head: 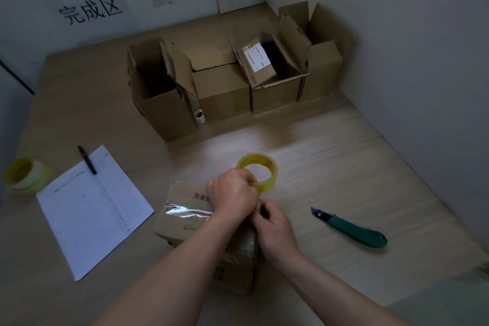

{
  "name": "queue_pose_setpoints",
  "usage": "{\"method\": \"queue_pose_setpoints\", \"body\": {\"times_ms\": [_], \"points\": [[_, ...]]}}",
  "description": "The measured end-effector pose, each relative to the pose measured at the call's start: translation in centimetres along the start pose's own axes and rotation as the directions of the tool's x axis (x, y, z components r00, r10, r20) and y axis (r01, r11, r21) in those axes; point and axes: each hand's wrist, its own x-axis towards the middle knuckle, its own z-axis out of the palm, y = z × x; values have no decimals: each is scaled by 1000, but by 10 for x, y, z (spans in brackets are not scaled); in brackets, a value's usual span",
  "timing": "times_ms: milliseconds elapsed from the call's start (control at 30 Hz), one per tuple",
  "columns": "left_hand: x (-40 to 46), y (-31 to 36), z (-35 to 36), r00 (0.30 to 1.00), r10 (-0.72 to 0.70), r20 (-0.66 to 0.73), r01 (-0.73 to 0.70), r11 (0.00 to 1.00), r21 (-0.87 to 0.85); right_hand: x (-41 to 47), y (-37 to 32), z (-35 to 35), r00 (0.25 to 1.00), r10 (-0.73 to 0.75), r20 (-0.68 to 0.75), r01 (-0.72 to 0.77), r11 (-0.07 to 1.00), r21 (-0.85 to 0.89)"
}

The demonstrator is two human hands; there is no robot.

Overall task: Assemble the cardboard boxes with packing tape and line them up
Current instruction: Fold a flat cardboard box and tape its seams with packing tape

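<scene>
left hand (232, 193) clamped on tape roll (258, 172) | right hand (275, 225) pinching tape at box (185, 217) edge, lower centre | risk: strip wrinkled or torn if pulled askew

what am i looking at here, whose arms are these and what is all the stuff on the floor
There is no machine: one camera worn on a person's head looks down at their own two bare hands. The left hand grips a yellowish roll of clear packing tape, while the right hand pinches at the tape near the side of a brown cardboard box, which has a shiny strip of tape across its top. On the pale wooden surface lie a green-handled utility knife, a printed white sheet with a black pen on it, and a second tape roll. Further back, four open cardboard boxes stand in a row.
</scene>
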Motion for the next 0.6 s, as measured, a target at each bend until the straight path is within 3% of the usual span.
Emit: {"method": "queue_pose_setpoints", "body": {"times_ms": [433,600], "points": [[-10,2,1,996,-67,-57,62,995,-77,-8,-10,-5,999,-29,-32,23,985,-171],[-13,-1,-1,994,-112,-8,109,984,-137,-13,-4,-4,998,-41,-44,33,982,-184]]}}
